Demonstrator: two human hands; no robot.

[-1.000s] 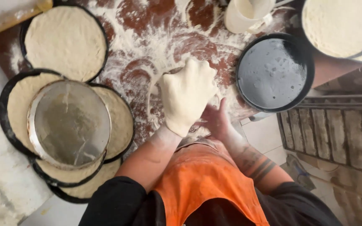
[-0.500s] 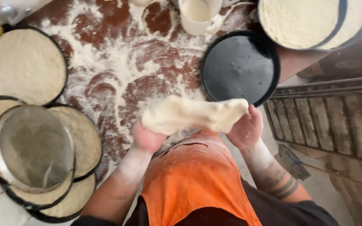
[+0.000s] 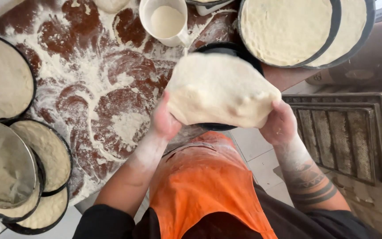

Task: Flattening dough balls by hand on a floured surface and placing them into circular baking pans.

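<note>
- Left hand and right hand hold a stretched dough sheet up between them, fingers closed under its edges.
- It hangs over the empty black pan on the floured desk.
- Stretching seems under way; laying it in would need centring over that pan.

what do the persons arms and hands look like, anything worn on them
Both arms are bare from the upper arm down, ending in short dark sleeves at the shoulders. No gloves, rings or watch show. The left hand and its forearm are dusted with white flour. The right hand is floury too, and the right forearm carries dark tattoos, including bands around it.
</note>
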